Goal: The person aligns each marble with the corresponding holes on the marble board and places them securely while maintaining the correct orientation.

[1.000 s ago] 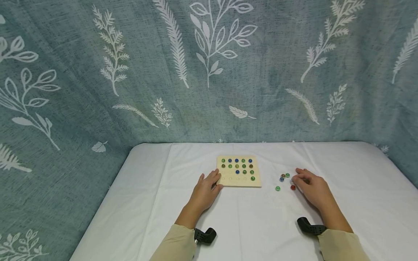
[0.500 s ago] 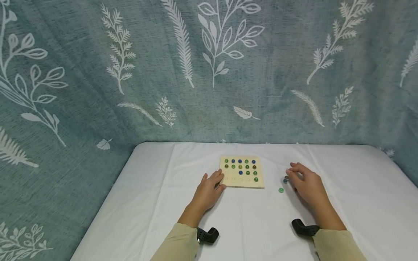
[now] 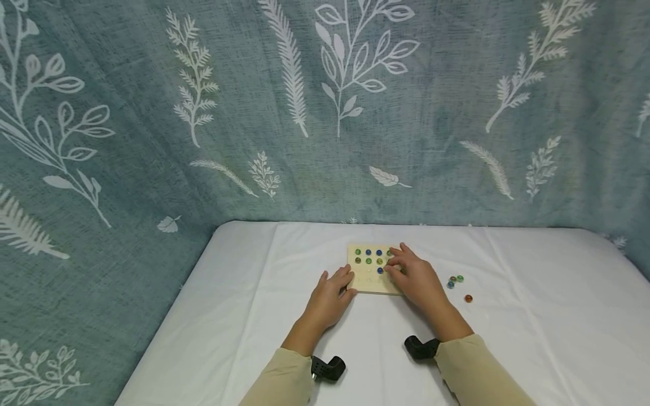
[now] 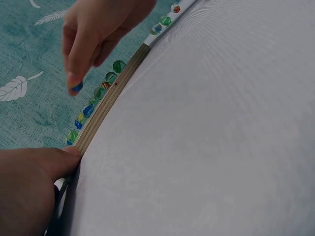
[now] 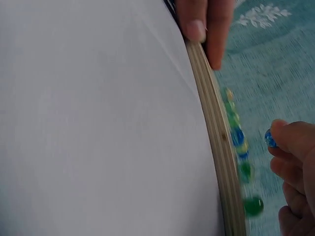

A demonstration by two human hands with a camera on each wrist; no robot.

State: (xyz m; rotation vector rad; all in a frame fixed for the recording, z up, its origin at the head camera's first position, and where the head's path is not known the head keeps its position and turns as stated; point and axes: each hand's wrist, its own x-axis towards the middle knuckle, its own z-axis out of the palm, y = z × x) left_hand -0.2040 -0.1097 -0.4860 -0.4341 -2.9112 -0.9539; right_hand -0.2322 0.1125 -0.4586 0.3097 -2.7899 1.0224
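A wooden board lies on the white-covered table, near the middle of its far half, with rows of green and blue marbles seated in its holes. The right hand hangs over the board's right part and pinches a blue marble between thumb and fingertips — it is held just above the board's surface, not touching it, as the wrist views show. The left hand rests at the board's near left corner, its relaxed fingers pressed against the wooden edge and holding nothing. To the right of the board, well apart from both hands, a few loose marbles lie on the cloth — a blue and a green one close together, and a reddish one nearer the table's front edge.
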